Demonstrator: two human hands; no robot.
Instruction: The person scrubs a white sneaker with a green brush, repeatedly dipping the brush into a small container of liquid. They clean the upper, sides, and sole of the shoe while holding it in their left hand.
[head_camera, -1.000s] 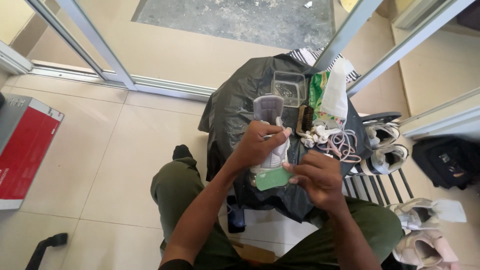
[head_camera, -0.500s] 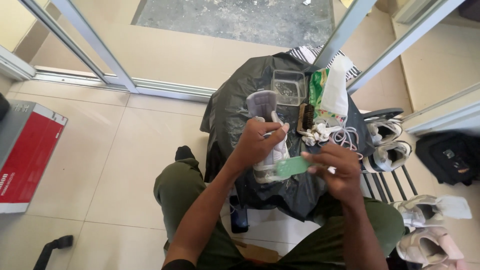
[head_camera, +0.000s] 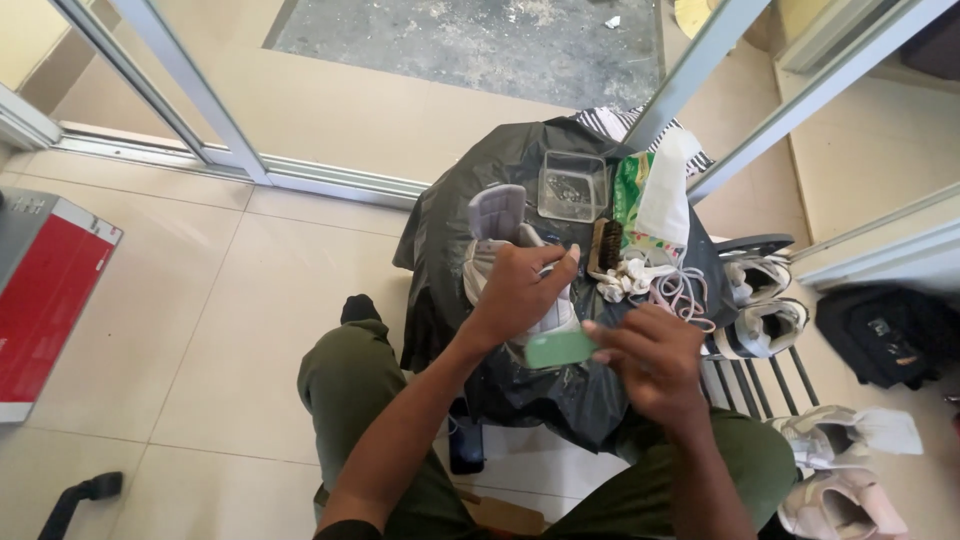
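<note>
My left hand (head_camera: 522, 288) grips a white and pale lilac sneaker (head_camera: 498, 228) over a small table draped in a black plastic sheet (head_camera: 450, 240). My right hand (head_camera: 650, 358) holds a flat pale green brush or pad (head_camera: 560, 349) against the near side of the sneaker. Beside the shoe lie a brown bristle brush (head_camera: 604, 246) and a tangle of white and pink laces (head_camera: 668, 286).
A clear plastic box (head_camera: 572, 185) and a green packet with white tissue (head_camera: 650, 200) sit at the table's far side. More sneakers (head_camera: 762, 300) rest on a rack at right, a black bag (head_camera: 885, 335) beyond. A red box (head_camera: 50, 300) stands at left.
My right hand swung the green pad out to the right, then brought it back in to the shoe. My left hand kept its grip on the sneaker.
</note>
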